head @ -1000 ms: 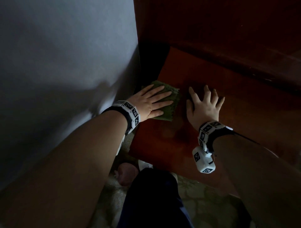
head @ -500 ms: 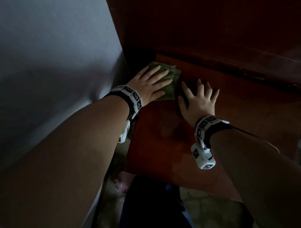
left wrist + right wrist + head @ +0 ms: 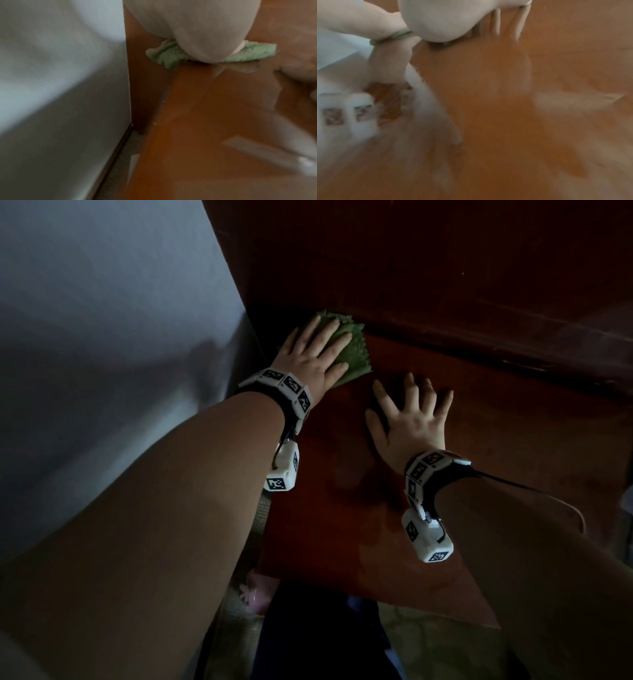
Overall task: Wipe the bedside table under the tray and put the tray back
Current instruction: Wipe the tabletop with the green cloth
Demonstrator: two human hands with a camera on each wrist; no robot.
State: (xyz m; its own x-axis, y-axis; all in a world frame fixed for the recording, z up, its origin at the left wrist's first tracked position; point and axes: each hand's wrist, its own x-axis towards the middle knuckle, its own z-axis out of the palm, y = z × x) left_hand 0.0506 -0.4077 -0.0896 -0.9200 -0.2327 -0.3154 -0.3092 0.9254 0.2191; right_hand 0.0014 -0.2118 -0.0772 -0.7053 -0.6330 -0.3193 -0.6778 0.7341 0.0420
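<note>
Fingers both hands flat | left hand [image 3: 313, 361] on green cloth [image 3: 352, 350] | wall [image 3: 120, 337] beside bedside table [image 3: 496, 440]

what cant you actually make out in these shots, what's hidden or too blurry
- Tray: in no view, so its place is unknown.
- Green cloth: mostly under the left hand in head view; the palm covers its middle in left wrist view.
- Bedside table: dim in head view; right wrist view too blurred to judge how clean.
- Right hand: only its heel shows sharply in right wrist view.
</note>
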